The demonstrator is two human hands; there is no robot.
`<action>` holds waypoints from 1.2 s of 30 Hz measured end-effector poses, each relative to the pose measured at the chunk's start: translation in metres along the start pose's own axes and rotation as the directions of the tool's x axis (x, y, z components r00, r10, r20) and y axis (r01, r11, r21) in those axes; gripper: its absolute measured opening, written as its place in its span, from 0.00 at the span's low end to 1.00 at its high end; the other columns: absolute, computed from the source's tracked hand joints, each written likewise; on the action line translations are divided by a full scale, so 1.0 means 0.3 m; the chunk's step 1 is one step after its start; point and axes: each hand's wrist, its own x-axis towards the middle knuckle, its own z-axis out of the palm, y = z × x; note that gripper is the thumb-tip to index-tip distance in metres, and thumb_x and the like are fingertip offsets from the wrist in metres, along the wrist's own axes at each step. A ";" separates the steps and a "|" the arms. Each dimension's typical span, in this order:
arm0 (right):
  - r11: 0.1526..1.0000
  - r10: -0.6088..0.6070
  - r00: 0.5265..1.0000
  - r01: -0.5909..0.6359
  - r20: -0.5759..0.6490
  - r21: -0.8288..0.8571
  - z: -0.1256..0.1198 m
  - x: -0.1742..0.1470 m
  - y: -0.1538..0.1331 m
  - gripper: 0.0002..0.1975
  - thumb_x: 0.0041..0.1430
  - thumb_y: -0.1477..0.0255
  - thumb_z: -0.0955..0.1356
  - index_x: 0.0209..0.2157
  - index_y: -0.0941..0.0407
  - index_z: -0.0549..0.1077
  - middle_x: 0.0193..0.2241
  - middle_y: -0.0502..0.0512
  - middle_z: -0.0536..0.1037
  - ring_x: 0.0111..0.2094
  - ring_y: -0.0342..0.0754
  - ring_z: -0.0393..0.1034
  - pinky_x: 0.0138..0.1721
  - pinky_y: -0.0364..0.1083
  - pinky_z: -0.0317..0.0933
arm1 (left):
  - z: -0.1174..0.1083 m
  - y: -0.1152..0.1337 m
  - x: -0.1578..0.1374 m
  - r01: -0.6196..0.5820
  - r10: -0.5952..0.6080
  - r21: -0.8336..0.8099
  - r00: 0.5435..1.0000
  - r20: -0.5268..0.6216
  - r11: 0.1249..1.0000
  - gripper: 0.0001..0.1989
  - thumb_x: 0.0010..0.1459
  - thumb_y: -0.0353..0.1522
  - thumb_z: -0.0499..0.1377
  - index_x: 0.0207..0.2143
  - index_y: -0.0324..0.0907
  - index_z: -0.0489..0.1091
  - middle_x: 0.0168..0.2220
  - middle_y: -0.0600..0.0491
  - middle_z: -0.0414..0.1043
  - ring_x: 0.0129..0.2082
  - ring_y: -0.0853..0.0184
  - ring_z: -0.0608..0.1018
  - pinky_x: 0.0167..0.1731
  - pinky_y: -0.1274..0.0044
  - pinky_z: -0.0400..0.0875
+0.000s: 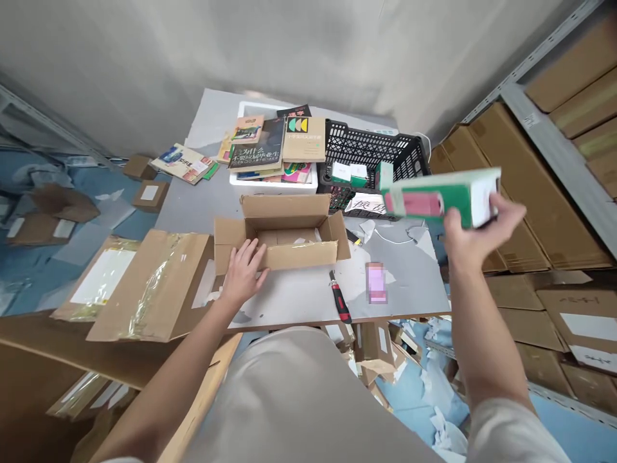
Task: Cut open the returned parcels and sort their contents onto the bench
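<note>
While gripping one end of a long green and white box [460, 198] in the right hand [475, 235], rests the left hand [245, 270] at the near left corner of an open cardboard box [301, 257]. Right hand: clamped on the long box, thumb against the near face, holding it up in the air so as to reach leftward from the palm. Left hand: fingers loosely apart; cannot tell if pressing. Beyond the left hand, a white tub [274, 188] heaped with books [303, 138]. Beyond and left of the right hand, a black crate [359, 136] with small green and white cartons [358, 176] inside. Between the hands, on the table [294, 302], a red and black knife [340, 301]; nearer the right hand, a pixelated pink rectangle [376, 283]. Just left of the left hand, a taped cardboard box [149, 283].
</note>
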 end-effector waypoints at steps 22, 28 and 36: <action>0.863 0.468 0.614 -0.161 0.636 -0.479 0.579 -0.162 0.293 0.33 0.62 0.53 0.57 0.64 0.55 0.55 0.67 0.69 0.49 0.67 0.64 0.42 0.60 0.71 0.41 | -0.018 0.021 -0.015 0.018 -0.018 0.049 1.000 -0.010 0.999 0.30 0.61 0.34 0.54 0.65 0.41 0.55 0.67 0.35 0.48 0.68 0.47 0.50 0.60 0.50 0.52; 0.962 0.236 0.720 -0.268 0.652 -0.052 0.362 -0.548 0.120 0.30 0.57 0.65 0.63 0.60 0.59 0.59 0.56 0.68 0.67 0.59 0.58 0.60 0.60 0.63 0.53 | -0.024 0.034 -0.038 0.092 -0.089 0.052 0.994 -0.065 0.994 0.30 0.57 0.33 0.58 0.63 0.44 0.59 0.68 0.36 0.45 0.68 0.41 0.44 0.60 0.44 0.43; 0.785 0.372 0.315 -0.608 0.873 -0.115 0.388 -0.807 -0.089 0.33 0.40 0.70 0.75 0.51 0.57 0.66 0.53 0.65 0.71 0.56 0.61 0.64 0.57 0.59 0.58 | 0.065 -0.017 -0.288 0.307 -0.359 -0.398 0.931 -0.061 0.864 0.36 0.53 0.38 0.61 0.62 0.38 0.55 0.62 0.33 0.56 0.63 0.49 0.62 0.56 0.55 0.63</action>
